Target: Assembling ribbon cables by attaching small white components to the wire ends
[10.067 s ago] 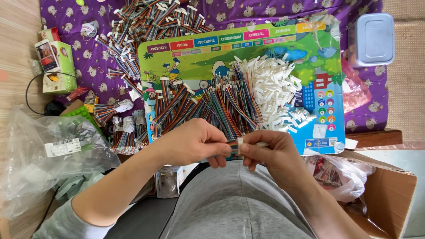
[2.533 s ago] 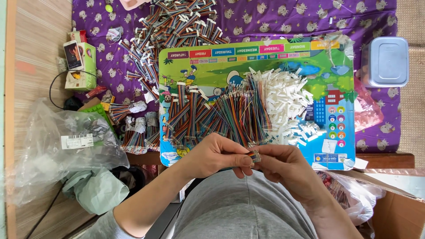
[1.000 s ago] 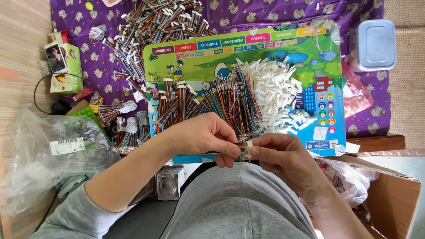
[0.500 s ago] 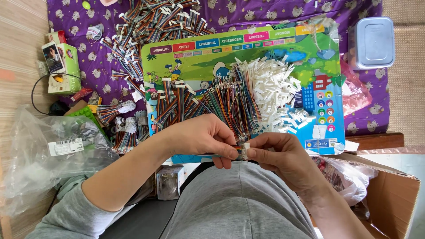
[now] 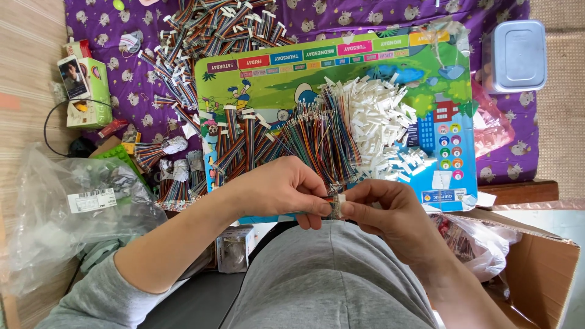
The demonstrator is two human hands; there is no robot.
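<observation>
Seemingly both hands (image 5: 341, 204) pinch a small white connector (image 5: 337, 206) trailing multicoloured wires (image 5: 317, 137).

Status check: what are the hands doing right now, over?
Left hand and right hand pinch one small connector together. Wire pile just beyond. Nothing in the way.

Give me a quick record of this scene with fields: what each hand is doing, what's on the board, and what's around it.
left hand: pinches one end of a small wire connector piece
right hand: pinches the other end of the same piece
colourful board: holds bundles of multicoloured wires and a heap of white connectors
purple cloth: more wire bundles piled at its top
lidded plastic box: upper right, shut
clear plastic bag: lower left
cardboard box: lower right, open
</observation>
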